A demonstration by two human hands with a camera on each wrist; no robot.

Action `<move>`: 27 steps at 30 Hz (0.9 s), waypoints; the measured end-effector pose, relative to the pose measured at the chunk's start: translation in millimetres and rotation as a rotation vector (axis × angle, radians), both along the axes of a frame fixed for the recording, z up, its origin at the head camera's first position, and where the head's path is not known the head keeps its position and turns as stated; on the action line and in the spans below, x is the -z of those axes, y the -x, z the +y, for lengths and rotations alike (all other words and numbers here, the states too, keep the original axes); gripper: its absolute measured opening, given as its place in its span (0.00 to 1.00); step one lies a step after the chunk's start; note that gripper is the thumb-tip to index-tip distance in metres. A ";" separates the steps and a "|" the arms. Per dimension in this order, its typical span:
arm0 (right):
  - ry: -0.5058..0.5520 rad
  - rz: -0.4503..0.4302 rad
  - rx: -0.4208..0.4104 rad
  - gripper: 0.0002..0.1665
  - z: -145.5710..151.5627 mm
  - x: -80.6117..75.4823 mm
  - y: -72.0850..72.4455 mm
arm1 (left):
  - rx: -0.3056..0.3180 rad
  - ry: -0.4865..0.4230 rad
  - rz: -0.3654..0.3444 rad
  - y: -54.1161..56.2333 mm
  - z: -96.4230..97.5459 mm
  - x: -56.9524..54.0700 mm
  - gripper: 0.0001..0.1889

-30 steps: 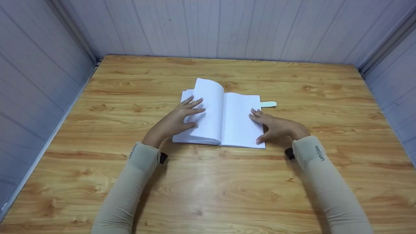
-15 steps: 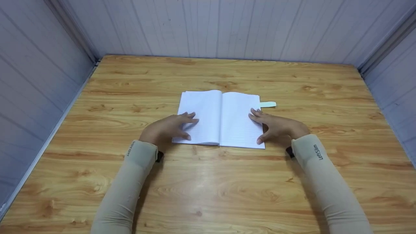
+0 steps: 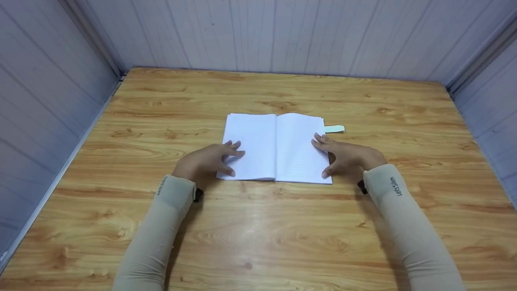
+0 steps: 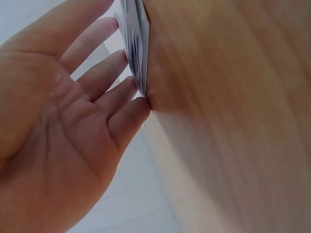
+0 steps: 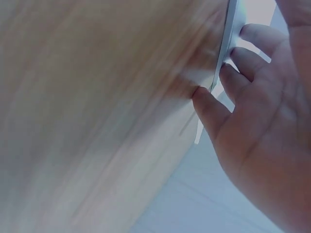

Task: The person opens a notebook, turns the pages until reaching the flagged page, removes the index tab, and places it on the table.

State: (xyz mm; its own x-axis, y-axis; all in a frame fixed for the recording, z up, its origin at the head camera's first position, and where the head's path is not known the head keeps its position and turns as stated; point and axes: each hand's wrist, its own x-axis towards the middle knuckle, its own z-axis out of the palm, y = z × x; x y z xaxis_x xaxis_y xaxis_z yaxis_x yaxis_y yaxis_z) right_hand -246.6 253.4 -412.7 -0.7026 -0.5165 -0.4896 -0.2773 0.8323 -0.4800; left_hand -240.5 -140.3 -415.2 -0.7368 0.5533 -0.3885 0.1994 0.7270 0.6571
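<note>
An open notebook (image 3: 258,137) with white, faintly lined pages lies flat in the middle of the table. My left hand (image 3: 208,159) rests on the outer edge of its left page, fingers spread. In the left wrist view, the fingertips of that hand (image 4: 73,111) touch the side of the page stack (image 4: 136,46). On the right page's outer edge rests my right hand (image 3: 349,155), thumb apart from the fingers. In the right wrist view, the little finger of the right hand (image 5: 262,121) touches the table beside the notebook's edge (image 5: 226,43). A pale tab (image 3: 334,129) sticks out on the right.
The wood-grain table (image 3: 250,234) reaches back to a panelled wall (image 3: 274,36). Side walls stand at the left and right. A small dark device (image 3: 198,195) sits at the left wrist, and a similar one (image 3: 362,186) at the right.
A raised leaf over the left side has come down and now lies flat. My left hand has drawn back left to the page edge. The right hand has stayed nearly in place.
</note>
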 end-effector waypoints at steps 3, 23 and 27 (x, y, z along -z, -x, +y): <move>0.024 -0.020 -0.006 0.66 2.1 1.2 0.4 | 0.004 0.002 0.003 0.6 -0.4 -1.0 0.37; 0.066 -0.029 0.006 0.67 3.9 3.5 -2.2 | 0.008 -0.009 -0.029 2.6 -2.7 -0.3 0.37; 0.073 -0.028 0.004 0.66 3.9 2.6 -2.0 | 0.010 0.006 -0.017 2.0 -2.6 -1.7 0.37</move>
State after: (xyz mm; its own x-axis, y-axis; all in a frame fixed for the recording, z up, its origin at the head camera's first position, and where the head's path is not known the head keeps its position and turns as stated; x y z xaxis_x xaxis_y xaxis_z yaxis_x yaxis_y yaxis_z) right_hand -244.6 257.3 -415.3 -0.6916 -0.5483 -0.4702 -0.2594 0.7960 -0.5469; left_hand -242.5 -142.9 -413.5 -0.7243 0.5583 -0.4046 0.1953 0.7290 0.6561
